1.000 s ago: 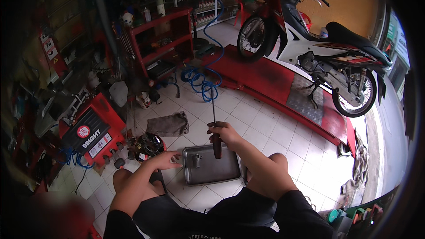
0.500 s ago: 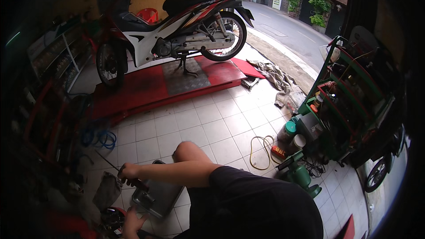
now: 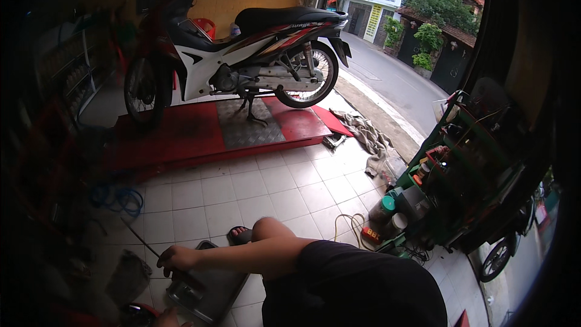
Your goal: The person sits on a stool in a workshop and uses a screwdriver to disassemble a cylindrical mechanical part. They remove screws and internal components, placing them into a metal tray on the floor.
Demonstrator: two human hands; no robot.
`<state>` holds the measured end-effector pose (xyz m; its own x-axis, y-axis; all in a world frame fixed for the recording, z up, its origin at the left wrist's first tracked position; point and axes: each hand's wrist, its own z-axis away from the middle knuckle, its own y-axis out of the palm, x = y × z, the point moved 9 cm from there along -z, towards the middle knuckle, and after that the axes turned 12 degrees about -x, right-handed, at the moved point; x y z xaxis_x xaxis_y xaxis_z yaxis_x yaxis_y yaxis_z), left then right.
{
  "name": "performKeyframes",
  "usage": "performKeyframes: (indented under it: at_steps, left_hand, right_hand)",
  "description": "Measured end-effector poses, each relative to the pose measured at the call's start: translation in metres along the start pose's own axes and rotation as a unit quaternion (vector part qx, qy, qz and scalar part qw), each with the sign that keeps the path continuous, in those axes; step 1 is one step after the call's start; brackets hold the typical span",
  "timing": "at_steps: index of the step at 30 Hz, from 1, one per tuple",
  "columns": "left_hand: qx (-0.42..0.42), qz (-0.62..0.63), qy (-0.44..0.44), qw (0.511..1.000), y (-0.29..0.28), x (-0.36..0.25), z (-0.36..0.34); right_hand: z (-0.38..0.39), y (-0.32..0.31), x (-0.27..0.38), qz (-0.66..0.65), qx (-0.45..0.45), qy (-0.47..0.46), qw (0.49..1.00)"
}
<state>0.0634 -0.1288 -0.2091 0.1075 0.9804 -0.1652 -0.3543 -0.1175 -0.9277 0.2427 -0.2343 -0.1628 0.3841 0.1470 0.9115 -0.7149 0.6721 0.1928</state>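
Note:
My right hand (image 3: 178, 259) grips a long, thin-shafted tool (image 3: 140, 239) like a screwdriver, its dark handle hanging over a metal tray (image 3: 221, 278) on the floor. A small cylindrical metal part (image 3: 184, 293) lies in the tray below that hand. My left hand (image 3: 168, 320) shows only partly at the lower edge beside the tray; its fingers are too cut off and dim to read. A dark grey rag (image 3: 127, 278) lies left of the tray.
A motorbike (image 3: 239, 60) stands on a red lift platform (image 3: 181, 136), with a crumpled cloth (image 3: 363, 136) at its right end. A blue hose (image 3: 121, 200) lies left. At right are a green tool rack (image 3: 436, 175), containers (image 3: 384, 209) and a power strip (image 3: 371, 234); a street lies outside.
My view has swung from the tool stands on the left toward the street on the right and tilted slightly up. My right hand still grips the tool over the tray.

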Motion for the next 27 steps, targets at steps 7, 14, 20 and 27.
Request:
performKeyframes:
  at_steps: [7,14,20,27]
  left_hand:
    - [0.174,0.023,-0.012,0.984,-0.023,-0.029,-0.007]
    - [-0.035,0.061,0.038,0.997,-0.018,-0.011,-0.023]
    - [0.008,0.062,-0.012,0.998,-0.027,-0.015,-0.025]
    - [-0.018,0.037,-0.013,0.999,-0.022,-0.009,-0.018]
  right_hand:
    - [-0.001,0.025,-0.002,0.104,0.055,-0.013,0.993]
    - [-0.004,0.036,0.014,0.128,0.066,0.002,0.99]
    - [-0.007,0.034,0.012,0.104,0.076,0.023,0.991]
    - [0.005,0.041,0.018,0.095,0.071,0.054,0.992]
